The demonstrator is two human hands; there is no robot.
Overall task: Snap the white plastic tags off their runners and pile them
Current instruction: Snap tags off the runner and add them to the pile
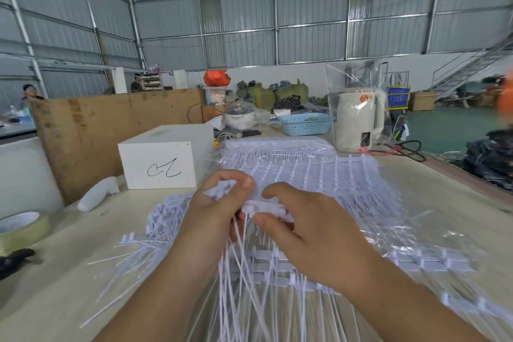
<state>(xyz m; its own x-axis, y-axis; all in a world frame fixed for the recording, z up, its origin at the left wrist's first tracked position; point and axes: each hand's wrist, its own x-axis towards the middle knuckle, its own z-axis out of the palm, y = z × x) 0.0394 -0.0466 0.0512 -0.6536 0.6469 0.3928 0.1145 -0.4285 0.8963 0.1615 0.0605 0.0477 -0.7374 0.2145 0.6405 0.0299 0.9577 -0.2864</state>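
Two bare hands (pixel 219 214) and forearms, no sleeves, gloves or jewellery.

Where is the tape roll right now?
In the head view the tape roll lies at the table's far left edge, left of the loose tags, with a black object just in front of it.

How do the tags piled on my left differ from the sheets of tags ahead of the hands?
The loose tags lie jumbled and fanned out on the bare table; the sheets of tags sit in orderly rows, still joined. The loose tags are uncovered; clear plastic film overlies part of the sheets. Both are white, with thin tails.
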